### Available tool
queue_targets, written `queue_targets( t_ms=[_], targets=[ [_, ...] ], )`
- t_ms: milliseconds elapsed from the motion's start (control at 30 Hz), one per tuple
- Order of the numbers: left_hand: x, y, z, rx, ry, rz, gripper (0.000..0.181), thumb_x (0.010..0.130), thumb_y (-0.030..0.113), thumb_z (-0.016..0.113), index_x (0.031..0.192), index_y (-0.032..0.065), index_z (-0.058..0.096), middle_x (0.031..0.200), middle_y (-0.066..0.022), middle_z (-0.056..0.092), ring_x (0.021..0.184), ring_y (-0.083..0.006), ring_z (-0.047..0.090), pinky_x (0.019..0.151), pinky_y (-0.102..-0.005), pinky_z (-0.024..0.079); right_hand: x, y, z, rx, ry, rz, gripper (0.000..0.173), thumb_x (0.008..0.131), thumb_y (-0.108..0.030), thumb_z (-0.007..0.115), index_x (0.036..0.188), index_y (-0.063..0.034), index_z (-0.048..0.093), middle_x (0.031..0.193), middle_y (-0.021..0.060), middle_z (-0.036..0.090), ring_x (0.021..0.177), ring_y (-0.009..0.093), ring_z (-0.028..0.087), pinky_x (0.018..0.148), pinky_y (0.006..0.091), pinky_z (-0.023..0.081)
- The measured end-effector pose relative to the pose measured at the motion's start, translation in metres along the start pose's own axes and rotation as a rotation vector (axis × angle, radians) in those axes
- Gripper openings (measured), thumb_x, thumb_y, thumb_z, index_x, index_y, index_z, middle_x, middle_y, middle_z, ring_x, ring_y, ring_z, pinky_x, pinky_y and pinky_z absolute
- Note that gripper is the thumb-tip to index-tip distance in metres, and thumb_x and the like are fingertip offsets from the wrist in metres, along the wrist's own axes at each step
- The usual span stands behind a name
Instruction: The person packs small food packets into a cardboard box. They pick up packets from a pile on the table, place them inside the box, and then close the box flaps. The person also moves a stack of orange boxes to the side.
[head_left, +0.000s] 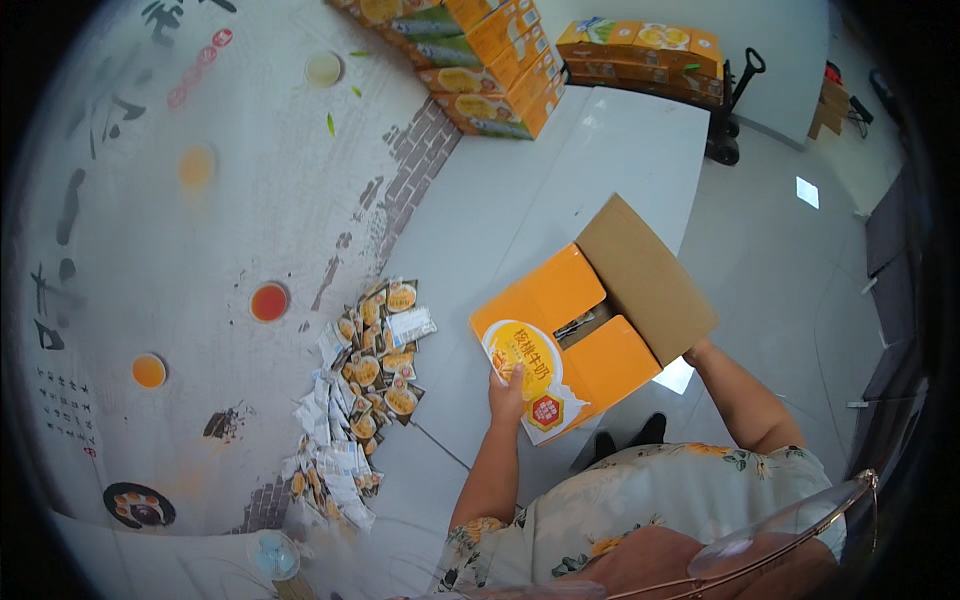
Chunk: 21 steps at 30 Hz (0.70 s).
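An orange cardboard carton (555, 337) with a white and yellow printed panel is held tilted over the near edge of a white table. Its large brown flap (645, 277) stands raised; two orange flaps lie folded inward, with a gap between them showing something dark inside. My left hand (508, 394) grips the printed side, thumb on top. My right hand (699, 352) is at the lower corner of the brown flap, its fingers partly hidden behind it. Left of the carton, a heap of small printed sachets (364, 397) lies on the table against the wall.
Orange cartons (487, 105) are stacked at the table's far end by the printed wall (225, 225). More cartons (637, 60) stand behind the table (570, 165), near a pallet jack (727, 127). A small light-blue fan (274, 555) is at the lower left.
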<state>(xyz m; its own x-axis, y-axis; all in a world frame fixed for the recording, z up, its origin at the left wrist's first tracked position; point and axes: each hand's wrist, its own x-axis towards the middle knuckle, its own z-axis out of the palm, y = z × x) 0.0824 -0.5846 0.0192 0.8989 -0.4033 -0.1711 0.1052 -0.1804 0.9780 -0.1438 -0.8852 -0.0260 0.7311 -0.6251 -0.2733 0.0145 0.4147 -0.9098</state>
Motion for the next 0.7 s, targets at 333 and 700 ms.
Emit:
queue_targets(
  t_ms=[333,700],
  targets=[
    [0.013,0.015,0.006,-0.217,-0.070,-0.089,0.042,0.092,0.011,0.061,0.129,-0.0026,0.045,0.114,-0.0116,0.060,0.098,-0.0176,0.062,0.083,-0.0316,0.053,-0.019,-0.033,0.080,-0.674,-0.106,0.122,0.079,0.080,-0.037,0.075,0.136,0.0060,0.041,0.125,0.0231,0.057,0.111,0.028,0.060,0.094,0.0342,0.047],
    [-0.047,0.019,-0.005,-0.316,-0.102,-0.433,0.041,0.097,0.019,0.054,0.131,0.0001,0.043,0.117,-0.0124,0.060,0.097,-0.0186,0.063,0.080,-0.0308,0.055,-0.008,-0.050,0.088,-0.483,-0.198,0.278,0.075,0.083,-0.026,0.074,0.140,0.0034,0.035,0.122,0.0184,0.060,0.107,0.023,0.061,0.093,0.0334,0.049]
  ],
)
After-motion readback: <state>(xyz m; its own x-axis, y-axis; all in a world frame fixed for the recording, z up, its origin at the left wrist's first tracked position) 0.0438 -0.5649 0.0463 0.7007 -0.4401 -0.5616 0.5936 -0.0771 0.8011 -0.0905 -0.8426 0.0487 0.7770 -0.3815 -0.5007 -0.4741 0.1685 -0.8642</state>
